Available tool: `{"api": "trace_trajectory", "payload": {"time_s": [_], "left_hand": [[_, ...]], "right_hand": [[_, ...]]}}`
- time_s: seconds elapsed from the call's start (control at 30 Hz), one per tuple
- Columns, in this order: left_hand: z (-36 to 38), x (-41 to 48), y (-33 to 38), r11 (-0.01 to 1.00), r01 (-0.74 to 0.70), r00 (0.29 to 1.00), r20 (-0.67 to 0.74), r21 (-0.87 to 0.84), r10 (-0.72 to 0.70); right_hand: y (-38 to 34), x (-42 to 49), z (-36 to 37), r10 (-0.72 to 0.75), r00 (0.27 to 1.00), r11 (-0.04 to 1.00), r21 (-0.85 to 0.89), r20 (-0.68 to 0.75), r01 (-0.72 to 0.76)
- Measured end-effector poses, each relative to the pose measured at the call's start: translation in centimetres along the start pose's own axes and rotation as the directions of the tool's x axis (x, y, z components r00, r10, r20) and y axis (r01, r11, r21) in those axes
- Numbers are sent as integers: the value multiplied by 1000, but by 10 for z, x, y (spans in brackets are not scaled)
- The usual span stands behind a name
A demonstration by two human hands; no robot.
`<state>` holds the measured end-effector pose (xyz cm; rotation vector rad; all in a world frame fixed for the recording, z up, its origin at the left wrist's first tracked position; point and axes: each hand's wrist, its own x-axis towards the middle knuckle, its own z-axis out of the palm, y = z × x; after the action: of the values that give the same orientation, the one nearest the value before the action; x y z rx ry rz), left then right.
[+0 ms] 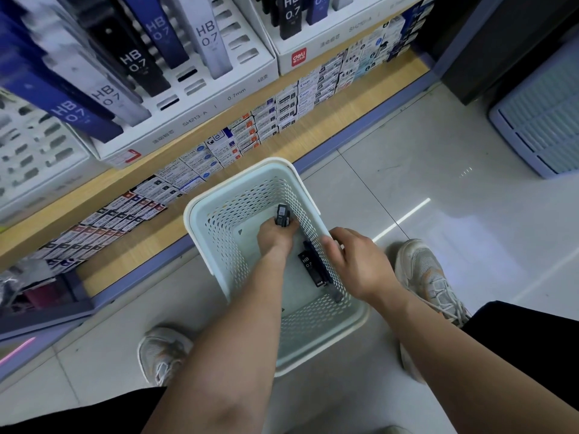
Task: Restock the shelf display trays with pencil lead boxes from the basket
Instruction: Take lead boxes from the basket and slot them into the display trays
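Pale floor tiles are bearing the basket (191, 220) beneath the display trays (219, 100). One pencil lead box (282, 215) is being gripped upright by the left hand (274, 241). A second box (310, 267) is lying lengthwise along the right wall, nearest the right hand (357, 264), whose fingers are being curled over that rim.

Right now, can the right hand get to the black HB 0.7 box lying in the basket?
Probably yes. The right hand grips the basket by its rim beside the HB 0.7 box; nothing covers it, and the left hand holds a second black box farther off.
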<state>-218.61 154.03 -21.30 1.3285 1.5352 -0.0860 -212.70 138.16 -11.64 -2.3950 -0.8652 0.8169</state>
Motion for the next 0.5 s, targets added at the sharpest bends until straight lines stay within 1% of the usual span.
{"api": "trace_trajectory", "payload": {"time_s": [0.13,0.2,0.37,0.5], "left_hand": [[-3,-6,5,999,3,999,-33,36,-2],[-4,-4,5,1000,8,999,-43,24,-7],[-15,-11,3,1000,7,1000,-4,-19,-7],[-29,-15,-7,999,1,1000,-21,-41,-2]], "right_hand": [[0,0,1,2,1000,1000,4,-4,-2],[0,0,1,0,1000,1000,5,-12,0],[0,0,0,-4,1000,1000,6,-16,4],[0,-1,0,-13,1000,1000,21,-14,13]]}}
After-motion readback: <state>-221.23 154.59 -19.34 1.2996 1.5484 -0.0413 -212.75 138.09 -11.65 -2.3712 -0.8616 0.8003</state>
